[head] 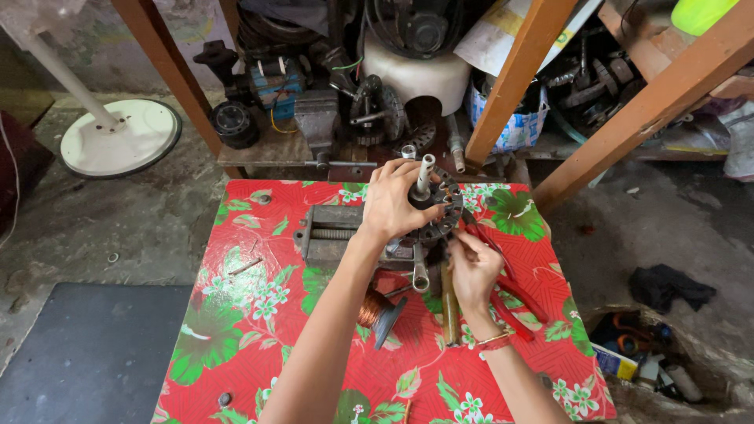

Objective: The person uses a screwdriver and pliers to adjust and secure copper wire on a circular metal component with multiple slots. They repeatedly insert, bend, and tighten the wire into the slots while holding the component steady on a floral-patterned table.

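Hands at a round motor core on a desk covered in red floral oilcloth, in a cluttered workshop.

Left hand (390,206) is cupped over the dark round metal motor core with its pale upright shaft (432,206), fingers curled against its rim; the core sits at the far middle of the desk (236,314), just beside a grey metal vise (330,232). Right hand (471,271) is pinched on red-handled pliers (503,286), whose tips meet the core's near edge. A spool of copper wire (375,310) and a brown-handled tool (449,302) lie on the desk between the forearms. Beyond the desk, a low shelf between orange-brown wooden legs (514,78) carries motor parts and a white plastic housing (412,74). A white round fan base (118,137) stands on the stained concrete floor at left, a dark mat (86,353) nearer; a black rag (667,286) lies at right.
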Motion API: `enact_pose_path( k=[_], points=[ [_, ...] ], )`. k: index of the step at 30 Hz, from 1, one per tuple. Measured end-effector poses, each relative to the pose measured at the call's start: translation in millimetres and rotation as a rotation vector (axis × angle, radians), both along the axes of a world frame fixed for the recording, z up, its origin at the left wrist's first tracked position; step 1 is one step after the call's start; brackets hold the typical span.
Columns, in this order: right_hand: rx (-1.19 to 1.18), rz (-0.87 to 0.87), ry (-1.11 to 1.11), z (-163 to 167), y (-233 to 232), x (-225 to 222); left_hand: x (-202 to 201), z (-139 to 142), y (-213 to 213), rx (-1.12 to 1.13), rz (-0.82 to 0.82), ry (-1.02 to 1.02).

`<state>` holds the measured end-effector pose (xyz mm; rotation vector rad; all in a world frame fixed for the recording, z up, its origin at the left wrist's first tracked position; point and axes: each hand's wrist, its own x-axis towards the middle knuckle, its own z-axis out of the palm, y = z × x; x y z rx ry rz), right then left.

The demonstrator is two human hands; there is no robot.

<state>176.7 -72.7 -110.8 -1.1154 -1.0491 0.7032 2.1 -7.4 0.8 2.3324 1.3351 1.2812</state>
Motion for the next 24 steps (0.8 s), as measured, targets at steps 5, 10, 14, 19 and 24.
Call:
enact_pose_path(
  k=[5, 10, 14, 19, 24],
  points=[
    [-0.026, -0.075, -0.049, -14.1, -2.9, -1.6, 0.7, -1.6, 0.4, 0.029, 0.006, -0.009],
    [0.212, -0.16, -0.522, 5.3, -7.3, -9.1, 0.5, -3.0, 1.8, 0.047, 0.013, -0.009],
    [0.209, -0.143, -0.659, 27.4, -20.9, -16.2, 0.7, -4.8, 2.4, 0.069, 0.013, -0.017],
    [0.113, -0.068, -0.721, 50.8, -40.1, -23.3, 1.1, -2.9, 0.1, 0.056, 0.01, -0.02],
    [-0.235, 0.007, -0.57, 68.5, -51.3, -22.9, 0.6, 0.2, -1.5, 0.036, 0.012, -0.02]
  ],
)
